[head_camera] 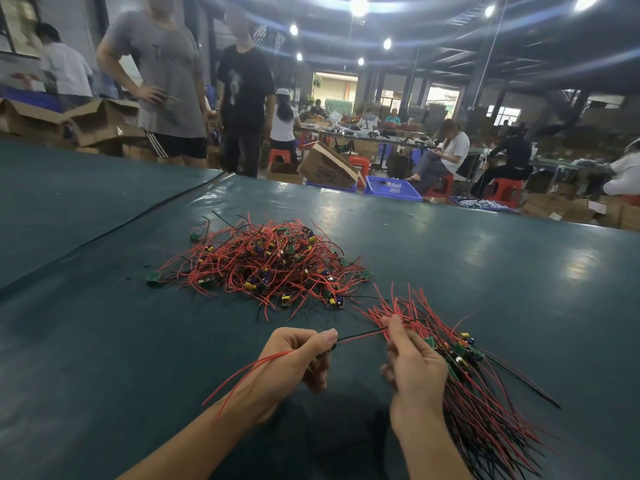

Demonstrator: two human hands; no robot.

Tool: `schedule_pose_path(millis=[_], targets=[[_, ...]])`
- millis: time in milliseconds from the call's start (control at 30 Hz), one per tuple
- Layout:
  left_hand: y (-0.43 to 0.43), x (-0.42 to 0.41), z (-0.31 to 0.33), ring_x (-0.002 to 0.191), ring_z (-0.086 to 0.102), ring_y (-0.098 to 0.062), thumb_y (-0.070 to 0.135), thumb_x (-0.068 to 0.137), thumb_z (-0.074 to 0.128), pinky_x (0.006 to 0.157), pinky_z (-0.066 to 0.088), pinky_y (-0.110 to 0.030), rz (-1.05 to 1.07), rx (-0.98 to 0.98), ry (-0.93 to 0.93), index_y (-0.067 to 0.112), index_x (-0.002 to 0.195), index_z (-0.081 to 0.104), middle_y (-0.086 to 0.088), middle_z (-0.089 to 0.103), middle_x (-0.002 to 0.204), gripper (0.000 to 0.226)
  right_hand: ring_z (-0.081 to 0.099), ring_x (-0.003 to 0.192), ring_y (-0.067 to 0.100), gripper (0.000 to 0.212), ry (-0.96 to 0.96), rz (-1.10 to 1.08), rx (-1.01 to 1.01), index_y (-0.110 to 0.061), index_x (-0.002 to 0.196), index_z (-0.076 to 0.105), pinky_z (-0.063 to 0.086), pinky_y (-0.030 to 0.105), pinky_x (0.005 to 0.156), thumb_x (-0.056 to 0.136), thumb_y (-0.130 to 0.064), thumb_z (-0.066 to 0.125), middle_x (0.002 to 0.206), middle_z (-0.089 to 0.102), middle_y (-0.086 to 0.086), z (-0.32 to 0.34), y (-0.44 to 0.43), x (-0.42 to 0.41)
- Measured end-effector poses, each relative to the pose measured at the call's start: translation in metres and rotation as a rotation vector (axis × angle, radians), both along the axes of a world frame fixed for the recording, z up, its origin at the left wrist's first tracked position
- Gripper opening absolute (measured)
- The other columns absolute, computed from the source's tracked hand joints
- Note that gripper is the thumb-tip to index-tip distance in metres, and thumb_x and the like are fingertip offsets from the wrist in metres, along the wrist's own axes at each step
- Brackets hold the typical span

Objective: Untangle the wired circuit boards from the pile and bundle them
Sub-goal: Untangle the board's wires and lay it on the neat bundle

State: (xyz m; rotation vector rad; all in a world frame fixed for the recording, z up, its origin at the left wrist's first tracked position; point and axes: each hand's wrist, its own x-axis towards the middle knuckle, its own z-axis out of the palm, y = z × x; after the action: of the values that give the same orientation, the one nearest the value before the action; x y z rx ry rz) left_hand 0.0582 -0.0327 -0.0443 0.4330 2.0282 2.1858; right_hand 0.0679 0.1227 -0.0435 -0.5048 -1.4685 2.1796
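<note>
Head: left hand (294,362) pinches board (328,350) (right hand (415,370), bundle (465,355)).

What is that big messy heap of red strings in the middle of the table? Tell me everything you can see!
The pile is a loose, tangled mound of thin red wires, a few black, joined to small green circuit boards carrying yellow and blue parts. It lies on the dark green table, beyond the left hand and right hand, which do not touch it. Wire ends stick out all round.
</note>
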Motion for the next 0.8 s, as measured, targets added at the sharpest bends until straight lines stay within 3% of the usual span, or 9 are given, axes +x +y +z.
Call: schedule_pose_path(millis=[200, 333, 400, 500, 600, 667, 700, 800], targets=[[-0.001, 0.001, -0.003, 0.047, 0.056, -0.02, 0.047, 0.083, 0.069, 0.049, 0.046, -0.026, -0.015, 0.001, -0.006, 0.016, 0.051, 0.061, -0.007, 0.056, 0.051, 0.046, 0.03, 0.036, 0.002, 0.017, 0.002, -0.087, -0.049, -0.013, 0.079, 0.077, 0.028, 0.016, 0.033, 0.091, -0.023, 0.069, 0.049, 0.046, -0.008, 0.001, 0.019, 0.0], [-0.004, -0.003, -0.005, 0.049, 0.057, -0.02, 0.055, 0.074, 0.063, 0.048, 0.046, -0.025, 0.083, 0.018, -0.025, 0.014, 0.055, 0.063, -0.009, 0.06, 0.055, 0.045, 0.038, 0.038, 0.003, 0.02, -0.061, -0.041, -0.068, -0.013, 0.077, 0.073, 0.029, 0.016, 0.033, 0.09, -0.029, 0.07, 0.059, 0.066, -0.003, 0.004, 0.021, 0.003], [-0.004, -0.006, -0.008, 0.049, 0.058, -0.018, 0.058, 0.071, 0.064, 0.048, 0.046, -0.025, 0.148, -0.006, 0.005, 0.011, 0.061, 0.063, -0.008, 0.062, 0.056, 0.048, 0.041, 0.039, 0.003, 0.022, -0.101, 0.047, 0.018, -0.014, 0.08, 0.074, 0.03, 0.016, 0.034, 0.09, -0.032, 0.069, 0.065, 0.072, -0.002, 0.004, 0.013, 0.004], [-0.006, -0.006, -0.014, 0.052, 0.059, -0.016, 0.057, 0.073, 0.068, 0.052, 0.048, -0.033, 0.181, -0.128, 0.137, 0.009, 0.069, 0.063, -0.007, 0.065, 0.06, 0.049, 0.049, 0.043, 0.003, 0.031, -0.095, 0.223, 0.264, -0.016, 0.068, 0.075, 0.035, 0.015, 0.04, 0.091, -0.035, 0.067, 0.066, 0.072, -0.001, 0.002, -0.01, 0.009], [-0.007, -0.005, -0.021, 0.06, 0.064, -0.018, 0.05, 0.081, 0.073, 0.058, 0.053, -0.041, 0.122, -0.258, 0.314, 0.017, 0.078, 0.067, -0.006, 0.069, 0.069, 0.033, 0.061, 0.049, 0.004, 0.035, -0.062, 0.417, 0.378, -0.02, 0.061, 0.076, 0.044, 0.013, 0.045, 0.091, -0.034, 0.065, 0.06, 0.07, -0.001, -0.001, -0.029, 0.016], [-0.008, -0.004, -0.022, 0.068, 0.069, -0.015, 0.035, 0.082, 0.076, 0.063, 0.057, -0.036, 0.028, -0.335, 0.421, 0.025, 0.091, 0.069, 0.001, 0.072, 0.078, 0.015, 0.067, 0.059, 0.01, 0.03, -0.047, 0.415, 0.437, -0.021, 0.063, 0.077, 0.056, 0.026, 0.06, 0.089, -0.035, 0.068, 0.063, 0.072, 0.001, -0.002, -0.032, 0.017], [-0.008, -0.003, -0.022, 0.069, 0.07, -0.015, 0.031, 0.083, 0.075, 0.063, 0.057, -0.031, -0.015, -0.374, 0.467, 0.03, 0.098, 0.068, 0.006, 0.072, 0.081, 0.017, 0.069, 0.062, 0.012, 0.028, -0.034, 0.385, 0.472, -0.019, 0.065, 0.077, 0.058, 0.031, 0.067, 0.087, -0.035, 0.07, 0.064, 0.072, 0.001, -0.003, -0.03, 0.017], [-0.006, 0.0, -0.021, 0.067, 0.068, -0.013, 0.029, 0.088, 0.069, 0.061, 0.052, -0.024, -0.08, -0.44, 0.512, 0.033, 0.113, 0.064, 0.009, 0.071, 0.081, 0.025, 0.067, 0.062, 0.011, 0.031, -0.005, 0.323, 0.567, -0.016, 0.066, 0.074, 0.055, 0.027, 0.063, 0.088, -0.038, 0.069, 0.063, 0.07, -0.001, -0.005, -0.025, 0.016]])
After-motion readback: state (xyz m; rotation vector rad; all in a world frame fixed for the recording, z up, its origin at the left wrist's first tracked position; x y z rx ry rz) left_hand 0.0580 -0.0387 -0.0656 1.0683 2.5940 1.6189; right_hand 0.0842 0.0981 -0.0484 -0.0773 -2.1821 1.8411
